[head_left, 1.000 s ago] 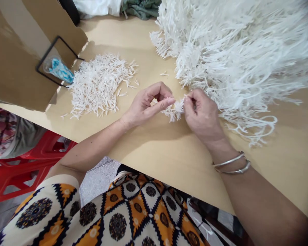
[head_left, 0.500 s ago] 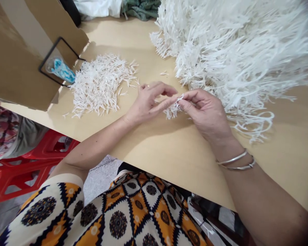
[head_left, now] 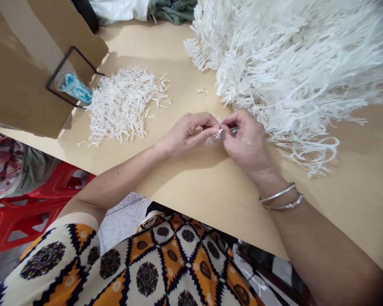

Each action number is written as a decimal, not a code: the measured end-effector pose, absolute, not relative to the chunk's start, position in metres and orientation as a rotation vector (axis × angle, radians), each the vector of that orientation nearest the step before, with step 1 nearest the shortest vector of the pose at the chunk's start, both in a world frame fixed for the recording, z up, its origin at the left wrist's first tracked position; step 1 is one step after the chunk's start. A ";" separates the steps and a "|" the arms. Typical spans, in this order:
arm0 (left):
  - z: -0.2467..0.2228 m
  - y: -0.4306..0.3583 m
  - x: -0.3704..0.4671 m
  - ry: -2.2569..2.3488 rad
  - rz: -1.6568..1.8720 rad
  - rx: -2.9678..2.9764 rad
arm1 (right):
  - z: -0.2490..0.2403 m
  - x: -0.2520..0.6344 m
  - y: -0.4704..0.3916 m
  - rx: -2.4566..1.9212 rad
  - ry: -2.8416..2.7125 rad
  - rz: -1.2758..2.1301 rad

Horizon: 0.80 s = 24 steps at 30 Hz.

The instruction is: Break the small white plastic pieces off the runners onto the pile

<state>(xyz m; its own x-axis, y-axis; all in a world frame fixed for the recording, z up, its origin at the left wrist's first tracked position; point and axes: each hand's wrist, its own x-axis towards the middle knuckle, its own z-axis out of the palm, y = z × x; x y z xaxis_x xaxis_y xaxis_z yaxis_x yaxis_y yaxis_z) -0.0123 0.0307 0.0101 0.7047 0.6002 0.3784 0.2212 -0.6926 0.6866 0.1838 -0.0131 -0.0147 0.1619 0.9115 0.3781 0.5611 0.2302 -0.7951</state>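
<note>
My left hand [head_left: 187, 134] and my right hand [head_left: 244, 140] meet over the tan table [head_left: 210, 191], fingertips pinched together on a small white plastic strip [head_left: 213, 137] between them. The strip's frayed end hangs just below my left fingers. A big heap of long white plastic strips [head_left: 290, 63] lies right behind my right hand. To the left of my left hand a flatter pile of short white pieces [head_left: 124, 104] is spread on the table. Two silver bangles [head_left: 281, 199] sit on my right wrist.
An open cardboard box [head_left: 22, 68] stands at the far left, with a black wire frame [head_left: 72, 76] and a blue-and-clear packet [head_left: 73, 87] against it. A red plastic stool [head_left: 35, 204] is beyond the table's left edge. Cloth lies at the back.
Both hands have closed in on the strip: my right hand rolled knuckles-up and my left fingers curled over it, so less of the white piece shows than before.
</note>
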 end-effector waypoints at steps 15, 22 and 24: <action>0.003 0.060 -0.036 1.084 1.163 2.302 | -0.009 0.195 -0.014 -1.181 -1.251 0.957; 0.006 0.036 -0.011 0.770 0.812 2.224 | -0.010 0.195 -0.017 -1.157 -1.296 0.922; 0.003 0.039 -0.012 0.770 0.857 2.198 | -0.011 0.195 -0.017 -1.173 -1.312 0.912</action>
